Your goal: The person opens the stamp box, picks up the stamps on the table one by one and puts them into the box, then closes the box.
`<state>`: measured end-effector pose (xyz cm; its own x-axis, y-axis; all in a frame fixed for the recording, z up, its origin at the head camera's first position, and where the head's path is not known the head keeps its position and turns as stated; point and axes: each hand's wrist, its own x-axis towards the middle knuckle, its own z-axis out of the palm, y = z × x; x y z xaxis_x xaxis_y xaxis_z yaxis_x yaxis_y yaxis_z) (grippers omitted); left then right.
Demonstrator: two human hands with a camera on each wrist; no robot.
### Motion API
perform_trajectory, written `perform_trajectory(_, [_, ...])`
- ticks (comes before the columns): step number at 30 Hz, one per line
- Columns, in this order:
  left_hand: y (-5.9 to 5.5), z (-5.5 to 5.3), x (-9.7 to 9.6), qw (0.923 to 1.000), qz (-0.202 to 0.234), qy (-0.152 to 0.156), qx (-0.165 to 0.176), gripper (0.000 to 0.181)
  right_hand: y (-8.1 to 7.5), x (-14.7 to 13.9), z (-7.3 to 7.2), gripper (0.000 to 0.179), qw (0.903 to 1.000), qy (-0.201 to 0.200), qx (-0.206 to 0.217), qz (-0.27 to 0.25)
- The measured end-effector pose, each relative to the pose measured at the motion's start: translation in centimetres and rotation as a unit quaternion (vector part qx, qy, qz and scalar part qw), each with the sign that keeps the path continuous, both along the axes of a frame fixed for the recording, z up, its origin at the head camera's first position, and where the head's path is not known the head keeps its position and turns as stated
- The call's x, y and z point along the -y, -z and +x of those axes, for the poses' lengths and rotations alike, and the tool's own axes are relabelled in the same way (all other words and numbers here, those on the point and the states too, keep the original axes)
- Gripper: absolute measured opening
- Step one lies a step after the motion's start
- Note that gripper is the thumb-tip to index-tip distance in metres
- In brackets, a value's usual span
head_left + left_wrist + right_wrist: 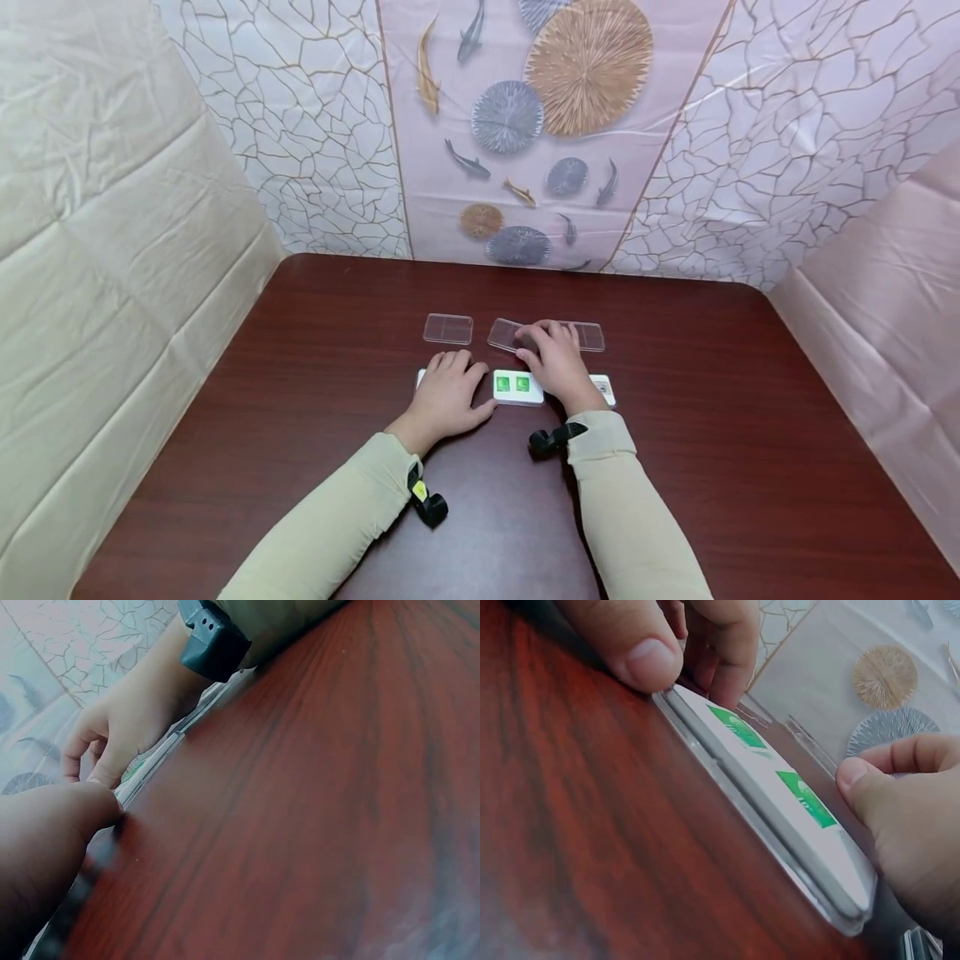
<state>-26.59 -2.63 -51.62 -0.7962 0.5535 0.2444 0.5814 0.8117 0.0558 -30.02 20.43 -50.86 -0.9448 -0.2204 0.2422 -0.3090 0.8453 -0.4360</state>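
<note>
1. Take the green-labelled case (517,388) as your landmark: it lies flat on the desk (480,542) in front of you, between your hands, its two green labels facing up. Seen from your right wrist, a clear rim (784,853) runs along the case's lower edge.
2. Your left hand (447,396) spans the left end of the case, thumb at the near left corner and a finger at the far one; this grip appears to pinch it lightly and steady it.
3. Your right hand (558,367) reaches past the case's right end. Its thumb and forefinger seem to pinch the tilted clear cover (502,333), which lies just beyond the case; your fingers hide part of that contact.
4. Also beyond the case are a left clear cover (447,328), farther to its left, and a right clear cover (590,337), to its right. A left white case (420,379) and a right white case (602,390) flank it, each partly hidden by you.
5. The step in hand looks like taking up a cover for the case.
6. The next move calls for a level lift toward the case, edges squared to its rim, while your left grip keeps it from sliding.
</note>
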Motion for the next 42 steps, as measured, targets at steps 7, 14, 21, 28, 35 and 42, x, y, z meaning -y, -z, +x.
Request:
perform_trajectory(7, [-0.2, 0.1, 0.2, 0.9999, 0.011, 0.002, 0.003, 0.054, 0.2, -0.1, 0.6, 0.026, 0.9989, -0.027, -0.023, -0.031])
perform_trajectory(14, [-0.1, 0.0, 0.3, 0.9999, 0.016, 0.000, 0.006, 0.053, 0.4, -0.6, 1.1, 0.026, 0.9968, -0.038, -0.056, -0.043])
perform_trajectory(21, [-0.1, -0.1, 0.3, 0.9999, 0.016, 0.000, 0.005, 0.052, 0.4, -1.0, 1.7, 0.027, 0.9952, -0.058, -0.077, -0.019])
perform_trajectory(28, [-0.1, 0.0, 0.2, 0.9999, 0.015, -0.001, 0.006, 0.053, 0.4, -1.1, 2.1, 0.026, 0.9927, -0.082, -0.086, -0.020])
perform_trajectory(35, [-0.1, 0.1, 0.2, 0.9998, 0.015, -0.002, 0.010, 0.056, 0.2, -1.1, 2.5, 0.026, 0.9917, -0.102, -0.075, -0.023])
perform_trajectory(42, [-0.1, 0.1, 0.2, 0.9997, 0.019, -0.004, 0.012, 0.054, 0.3, -1.4, 3.1, 0.026, 0.9904, -0.108, -0.085, -0.017])
